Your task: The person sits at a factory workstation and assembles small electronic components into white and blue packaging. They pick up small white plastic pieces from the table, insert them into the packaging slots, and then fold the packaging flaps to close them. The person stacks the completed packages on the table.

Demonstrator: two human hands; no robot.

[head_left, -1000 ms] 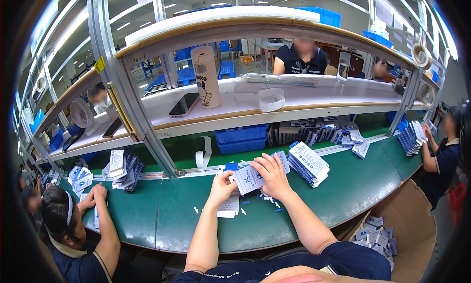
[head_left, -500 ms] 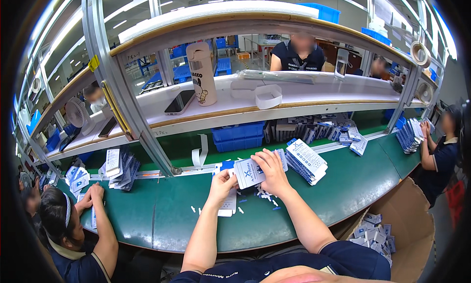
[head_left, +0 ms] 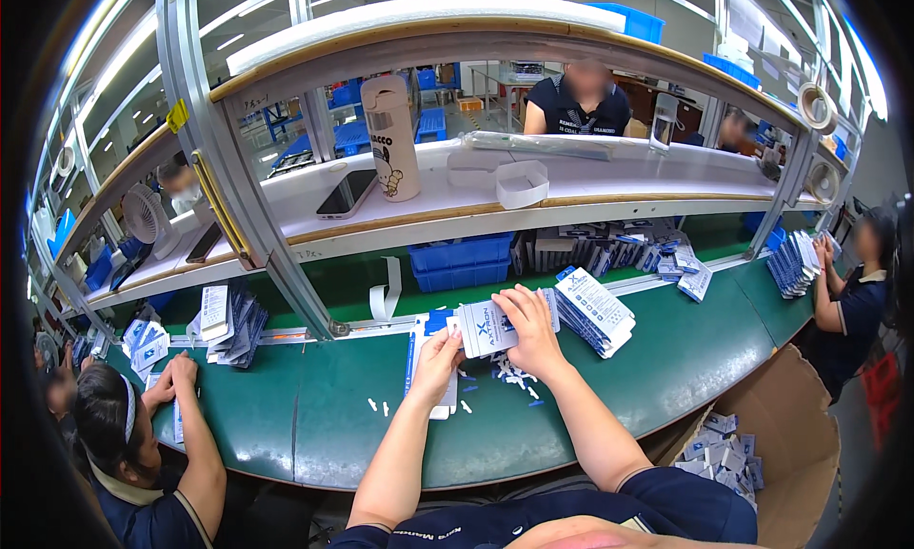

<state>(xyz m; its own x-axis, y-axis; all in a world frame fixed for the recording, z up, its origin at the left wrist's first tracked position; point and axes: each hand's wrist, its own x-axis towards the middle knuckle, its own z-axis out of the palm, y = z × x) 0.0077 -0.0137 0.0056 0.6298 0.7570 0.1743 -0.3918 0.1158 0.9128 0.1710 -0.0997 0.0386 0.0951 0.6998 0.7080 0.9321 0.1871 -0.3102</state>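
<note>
A: Hands first?

B: Left hand [head_left: 437,360] pinching the left end of a white-and-blue carton [head_left: 486,326], thumb on the near face. Right hand [head_left: 529,332] closed over the same carton's right part, fingers bent across it. Fingertips behind the carton hidden.

A: Where does the carton sit?

B: Raised over the green table [head_left: 252,416], tilted, printed face toward the wearer. Between the two hands.

A: Just below and beside?

B: Under the left hand, pale flat packaging [head_left: 444,403] on the tabletop, partly covered by hand and wrist. Below the carton, a scatter of small white and blue pieces [head_left: 515,374]. Just right of the right hand, a leaning stack of cartons [head_left: 595,311].

A: Farther off?

B: Behind the hands, a blue bin [head_left: 462,265] under the shelf [head_left: 447,202]; left of it a curled white strip [head_left: 385,297]. Right of the bin, more cartons packed in a row [head_left: 571,256]. On the shelf: phone [head_left: 347,194], pale bottle [head_left: 391,154], white open ring [head_left: 522,185].

A: Edges?

B: Co-worker at left [head_left: 114,425], hands together near a carton heap [head_left: 231,328]. Co-worker at right [head_left: 862,292], hands at another stack [head_left: 792,265]. A third person [head_left: 579,106] beyond the shelf. Lower right, a large cardboard box [head_left: 798,435] with loose cartons inside [head_left: 721,457].
</note>
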